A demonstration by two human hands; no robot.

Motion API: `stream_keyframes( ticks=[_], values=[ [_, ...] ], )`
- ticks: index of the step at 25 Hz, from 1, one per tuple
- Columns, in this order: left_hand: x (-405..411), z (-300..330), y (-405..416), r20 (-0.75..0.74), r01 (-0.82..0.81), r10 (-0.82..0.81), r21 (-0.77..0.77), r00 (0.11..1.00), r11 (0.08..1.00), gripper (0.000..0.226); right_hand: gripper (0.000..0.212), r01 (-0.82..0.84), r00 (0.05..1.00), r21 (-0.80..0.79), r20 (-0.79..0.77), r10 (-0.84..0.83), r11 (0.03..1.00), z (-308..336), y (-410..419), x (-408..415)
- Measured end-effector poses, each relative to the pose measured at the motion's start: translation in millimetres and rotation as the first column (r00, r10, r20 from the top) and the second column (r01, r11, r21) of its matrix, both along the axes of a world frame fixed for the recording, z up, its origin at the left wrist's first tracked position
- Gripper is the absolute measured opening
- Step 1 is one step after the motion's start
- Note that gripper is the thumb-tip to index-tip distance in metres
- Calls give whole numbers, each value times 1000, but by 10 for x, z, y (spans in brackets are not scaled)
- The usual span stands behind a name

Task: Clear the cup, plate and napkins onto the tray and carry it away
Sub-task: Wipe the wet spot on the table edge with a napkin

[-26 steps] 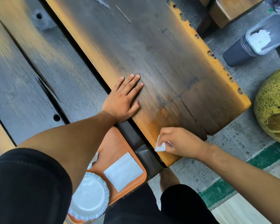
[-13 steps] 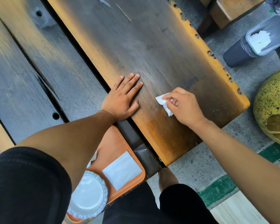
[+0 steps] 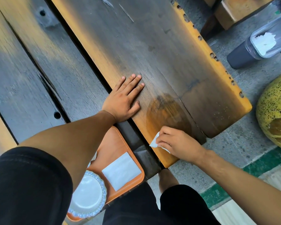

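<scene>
My right hand [image 3: 178,143] pinches a crumpled white napkin [image 3: 154,142] and presses it on the wooden table [image 3: 169,54] near its front end, beside a damp patch. My left hand [image 3: 123,99] lies flat on the table with fingers straight. Below the table edge sits an orange tray [image 3: 117,143], partly hidden by my left forearm. On it lie a flat white napkin [image 3: 122,170] and a small white plate [image 3: 88,195] with a scalloped rim. No cup is visible.
A second dark plank [image 3: 39,78] runs along the left with a gap between. On the concrete floor to the right stand a clear bin with white paper [image 3: 269,41] and a large yellow speckled object [image 3: 277,111]. My foot [image 3: 167,177] shows below the table end.
My right hand has swept the napkin from the table's middle back toward the front end, leaving a damp patch. The left hand has stayed flat in place.
</scene>
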State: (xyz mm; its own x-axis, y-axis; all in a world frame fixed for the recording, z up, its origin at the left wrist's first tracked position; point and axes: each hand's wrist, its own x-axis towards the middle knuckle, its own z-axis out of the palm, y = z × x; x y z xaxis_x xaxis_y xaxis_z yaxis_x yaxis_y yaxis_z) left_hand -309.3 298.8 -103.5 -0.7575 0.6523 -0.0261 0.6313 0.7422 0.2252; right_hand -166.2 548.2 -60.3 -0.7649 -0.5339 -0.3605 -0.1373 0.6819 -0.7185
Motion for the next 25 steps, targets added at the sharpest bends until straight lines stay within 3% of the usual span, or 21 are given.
stream_keyframes(
  ticks=[3, 6, 9, 13, 16, 20, 25],
  values=[
    [-2, 5, -7, 10, 3, -3, -7, 1000, 1000, 67, 9, 209, 974, -38, -79, -212, 977, 47, 65, -176],
    [-2, 12, 1, 16, -4, 5, -21, 1000, 1000, 67, 10, 552, 815, -60, -170, -554, 832, 42, 83, -632],
    [1, 11, -4, 25, -2, 3, -25, 1000, 1000, 66, 11, 640, 748, -61, -175, -640, 766, -28, -13, -1072],
    [-7, 27, -16, 40, 7, -7, -14, 999, 1000, 64, 7, 520, 829, -28, -226, -512, 854, -148, -323, -1205],
    [-1, 24, -19, 42, 11, -10, -8, 999, 1000, 62, 14, 438, 883, -21, -176, -434, 899, -132, -379, -1129],
    [-7, 19, -34, 40, 16, -16, 2, 999, 1000, 61, 24, 161, 982, -10, -104, -161, 987, -30, -425, -784],
    [-9, 13, -26, 32, 19, -18, -2, 999, 1000, 61, 20, -205, 978, -14, -43, 204, 979, -29, -191, -222]
  ],
)
